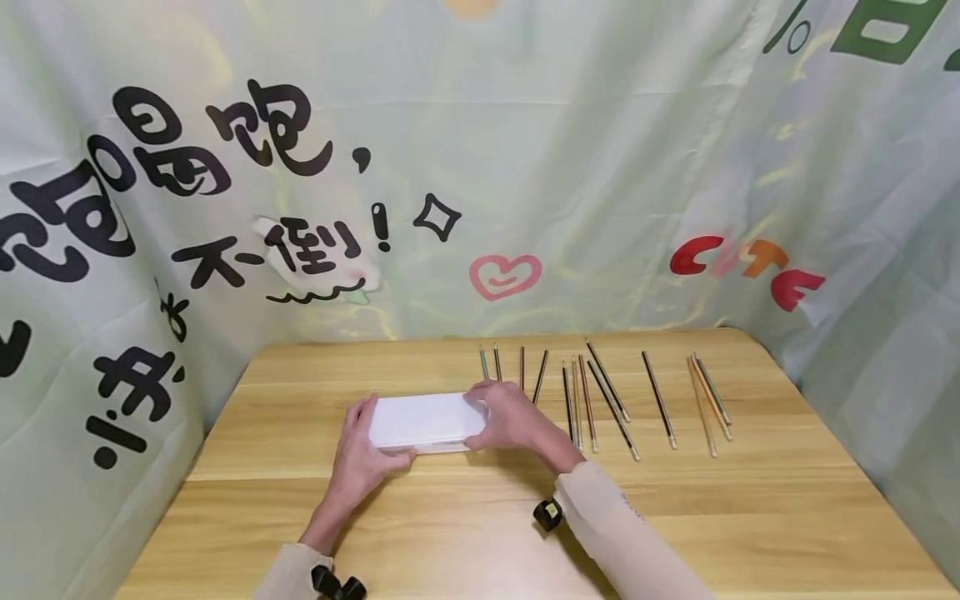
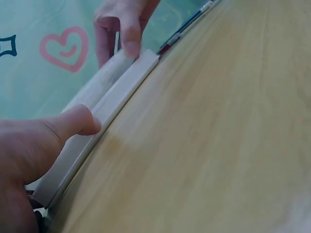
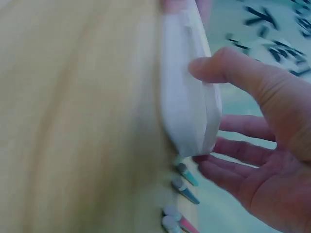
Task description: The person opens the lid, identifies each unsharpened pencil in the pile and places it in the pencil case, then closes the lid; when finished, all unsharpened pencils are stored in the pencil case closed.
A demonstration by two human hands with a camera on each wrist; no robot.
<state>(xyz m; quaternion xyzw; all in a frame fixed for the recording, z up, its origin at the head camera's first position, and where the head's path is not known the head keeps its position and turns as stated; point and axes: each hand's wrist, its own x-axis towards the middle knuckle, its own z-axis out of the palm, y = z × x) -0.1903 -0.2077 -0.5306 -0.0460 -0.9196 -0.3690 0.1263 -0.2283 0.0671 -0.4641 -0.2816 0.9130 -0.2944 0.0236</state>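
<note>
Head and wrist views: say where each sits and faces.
Head: on the head, forward and down at white box; left grip, right grip, sleeves show.
Left wrist: worn there, along the box; left grip near, right beyond.
Right wrist: worn there, at box and pencils; right grip near, left beyond.
Head and left wrist share pink heart.

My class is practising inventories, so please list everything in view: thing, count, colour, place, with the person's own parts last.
Table: 1, light wood, below the hands
Pencils: at least 13, mostly black, brown or tan, right part of the table
Box: 1, white, left of most pencils
Cloth: count unclear, pale green, behind and beside the table
Writing: many characters, mostly black, on the cloth
Heart: 1, pink, on the cloth
Wrist devices: 2, black, one per wrist
Sleeves: 2, beige, forearms
Left hand: 1, bare, gripping the box's left end
Right hand: 1, bare, gripping its right end
</note>
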